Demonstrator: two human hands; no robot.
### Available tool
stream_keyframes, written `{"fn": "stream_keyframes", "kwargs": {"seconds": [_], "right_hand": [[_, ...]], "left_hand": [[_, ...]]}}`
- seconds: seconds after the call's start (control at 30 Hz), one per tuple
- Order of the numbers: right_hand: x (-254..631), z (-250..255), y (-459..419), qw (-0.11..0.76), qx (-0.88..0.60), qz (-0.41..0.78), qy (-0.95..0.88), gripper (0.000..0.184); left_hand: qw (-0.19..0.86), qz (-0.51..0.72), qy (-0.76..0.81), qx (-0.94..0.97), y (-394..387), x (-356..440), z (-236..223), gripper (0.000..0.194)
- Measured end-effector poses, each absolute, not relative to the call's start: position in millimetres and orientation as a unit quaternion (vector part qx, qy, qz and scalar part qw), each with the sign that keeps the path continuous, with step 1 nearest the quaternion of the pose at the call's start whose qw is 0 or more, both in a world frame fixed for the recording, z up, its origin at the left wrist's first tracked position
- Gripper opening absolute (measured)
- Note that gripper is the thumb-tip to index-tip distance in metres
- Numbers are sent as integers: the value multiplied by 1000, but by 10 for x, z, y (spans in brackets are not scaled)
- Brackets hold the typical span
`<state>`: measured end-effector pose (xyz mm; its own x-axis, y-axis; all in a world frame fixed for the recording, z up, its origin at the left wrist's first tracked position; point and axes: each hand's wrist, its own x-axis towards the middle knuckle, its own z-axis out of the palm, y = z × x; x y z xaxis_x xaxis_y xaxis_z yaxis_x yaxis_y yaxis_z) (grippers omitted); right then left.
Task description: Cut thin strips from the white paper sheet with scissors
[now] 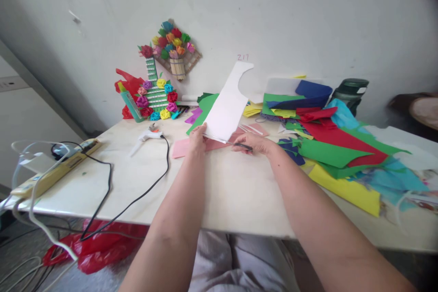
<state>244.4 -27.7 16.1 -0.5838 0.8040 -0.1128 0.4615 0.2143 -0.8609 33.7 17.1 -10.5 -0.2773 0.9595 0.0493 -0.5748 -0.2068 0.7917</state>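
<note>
A large white sheet of paper with a curved cut-out on its right side is held up over the table. My left hand pinches its lower left corner. In my right hand is a pair of scissors, fingers wrapped round the dark handles. The blades lie along the sheet's bottom edge, pointing left towards my left hand. Beneath and behind the sheet lie pink paper and green paper, both partly hidden by it.
A white glue gun with a black cord and a power strip lie on the left. Paper-flower decorations and a glue bottle stand behind. Coloured paper scraps and a dark green flask occupy the right.
</note>
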Motion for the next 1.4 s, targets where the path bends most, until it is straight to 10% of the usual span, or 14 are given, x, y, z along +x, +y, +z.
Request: {"fn": "stream_keyframes", "kwargs": {"seconds": [1.4], "right_hand": [[2425,176,-279,144,-446,428,-773,51]], "left_hand": [[525,686,365,348,153,333,-106,31]]}}
